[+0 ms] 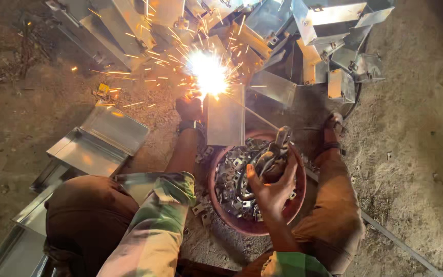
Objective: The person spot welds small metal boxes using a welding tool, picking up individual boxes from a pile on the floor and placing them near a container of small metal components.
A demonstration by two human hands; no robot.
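Two hands work: our left hand (pixel 189 109) steadies the upright steel plate (pixel 225 115) on the floor at its edge, fingers clenched; our right hand (pixel 272 187) grasps the welding holder (pixel 278 146) above the bowl (pixel 216 202). Stiff, probably hot, sharp-edged.

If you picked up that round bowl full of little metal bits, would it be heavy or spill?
Probably heavy: the reddish bowl is heaped with small metal brackets. They look loose, so tilting it would likely spill some; a few already lie on the ground beside it. The wide bowl seems unlikely to tip if nudged.
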